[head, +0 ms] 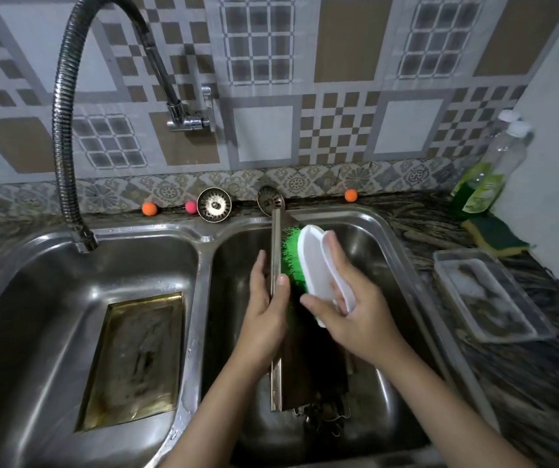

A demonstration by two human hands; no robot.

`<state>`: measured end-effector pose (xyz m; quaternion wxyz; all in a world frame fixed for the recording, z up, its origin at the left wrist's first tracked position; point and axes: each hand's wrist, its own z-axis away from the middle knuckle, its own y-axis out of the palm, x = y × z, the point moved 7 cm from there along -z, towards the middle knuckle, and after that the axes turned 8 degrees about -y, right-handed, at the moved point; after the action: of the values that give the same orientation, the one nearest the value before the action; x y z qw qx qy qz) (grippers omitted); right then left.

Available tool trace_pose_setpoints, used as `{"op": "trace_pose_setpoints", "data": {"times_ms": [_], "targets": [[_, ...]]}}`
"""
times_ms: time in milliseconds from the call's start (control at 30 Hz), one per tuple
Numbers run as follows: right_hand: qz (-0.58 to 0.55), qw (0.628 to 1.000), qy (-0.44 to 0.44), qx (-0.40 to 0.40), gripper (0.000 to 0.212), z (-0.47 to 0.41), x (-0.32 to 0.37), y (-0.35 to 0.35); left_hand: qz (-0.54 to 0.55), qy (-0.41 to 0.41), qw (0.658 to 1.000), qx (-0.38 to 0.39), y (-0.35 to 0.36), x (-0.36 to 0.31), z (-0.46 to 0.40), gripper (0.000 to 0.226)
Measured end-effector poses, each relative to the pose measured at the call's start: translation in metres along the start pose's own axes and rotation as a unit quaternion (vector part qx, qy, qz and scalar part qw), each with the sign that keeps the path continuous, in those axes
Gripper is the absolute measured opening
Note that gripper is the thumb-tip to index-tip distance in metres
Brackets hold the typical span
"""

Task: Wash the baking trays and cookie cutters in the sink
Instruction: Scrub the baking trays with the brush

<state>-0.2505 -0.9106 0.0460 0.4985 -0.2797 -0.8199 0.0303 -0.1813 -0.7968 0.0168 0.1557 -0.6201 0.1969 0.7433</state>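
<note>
- Head view, nearest first: left hand (pixel 266 319) clamped on the upper rim of a baking tray (pixel 276 298), thumb on the near face, fingers hidden behind; tray stood on edge in the right basin (pixel 386 251) of the double sink, seen nearly edge-on.
- Right hand (pixel 352 315) wrapped around the white back of a scrub brush (pixel 308 265), fingers through its strap-like handle, green bristles pressed to the tray's right face.
- Below the tray, a dark tangle at the basin floor (pixel 325 420), possibly cookie cutters; too murky to say.
- Second tray (pixel 136 359) lying flat in the left basin, brass-toned, filmed with water or suds.
- Clear plastic tray (pixel 484 295) on the counter to the right, well apart from the sink.
- Handling, as a guess: thin stiff sheet metal, light but slick when wet, rim possibly sharp; best pinched across the rolled rim with the lower edge braced on the basin floor against brush pressure.
- Risk: tray twisting out of a wet grip and clattering down.
</note>
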Motion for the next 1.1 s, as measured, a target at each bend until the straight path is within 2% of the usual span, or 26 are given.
{"op": "trace_pose_setpoints", "data": {"times_ms": [133,233,300,333,400,467,533,633,700,767,867,933,1000,1100], "targets": [[0.073,0.994,0.023,-0.072,0.072,-0.013,-0.008,-0.018,-0.056,0.111,0.991,-0.043,-0.010,-0.016,0.007,0.050],[0.084,0.996,0.012,-0.018,0.074,0.006,-0.001,0.000,-0.048,0.157,0.984,-0.070,-0.023,-0.025,0.000,0.048],[0.083,0.996,0.011,0.040,0.073,0.027,-0.001,0.010,-0.021,0.157,0.983,-0.088,-0.038,-0.026,-0.007,0.046],[0.086,0.995,0.014,0.044,0.072,0.030,-0.005,0.004,-0.012,0.149,0.985,-0.089,-0.042,-0.024,-0.007,0.047],[0.134,0.991,0.025,-0.004,0.072,0.013,-0.021,-0.027,-0.006,0.137,0.989,-0.057,-0.037,-0.017,0.001,0.047],[0.190,0.976,0.059,-0.087,0.069,-0.020,-0.029,-0.057,-0.021,0.128,0.991,-0.006,-0.014,-0.010,0.014,0.047],[0.172,0.978,0.036,-0.109,0.066,-0.039,-0.012,-0.046,-0.019,0.132,0.991,0.021,0.006,-0.008,0.019,0.046],[0.098,0.994,0.014,-0.039,0.065,-0.006,0.014,0.012,0.056,0.114,0.992,-0.028,-0.014,-0.017,-0.001,0.043],[0.078,0.996,0.026,-0.019,0.063,0.027,0.006,0.021,0.042,0.143,0.985,-0.088,-0.050,-0.027,-0.011,0.045],[0.113,0.991,0.045,-0.056,0.065,0.022,-0.015,-0.002,0.035,0.147,0.985,-0.081,-0.059,-0.031,-0.008,0.048],[0.156,0.972,0.094,-0.149,0.064,-0.031,-0.029,-0.040,-0.013,0.152,0.988,-0.015,-0.019,-0.023,0.008,0.048],[0.137,0.980,0.060,-0.133,0.066,-0.051,-0.009,-0.024,-0.019,0.152,0.988,-0.003,-0.002,-0.017,0.006,0.046],[0.137,0.987,0.015,-0.087,0.068,-0.031,0.011,0.005,0.024,0.140,0.989,-0.032,-0.017,-0.019,-0.011,0.047],[0.101,0.994,0.023,-0.040,0.064,0.015,-0.003,0.012,0.049,0.144,0.986,-0.067,-0.050,-0.021,-0.024,0.047]]}}
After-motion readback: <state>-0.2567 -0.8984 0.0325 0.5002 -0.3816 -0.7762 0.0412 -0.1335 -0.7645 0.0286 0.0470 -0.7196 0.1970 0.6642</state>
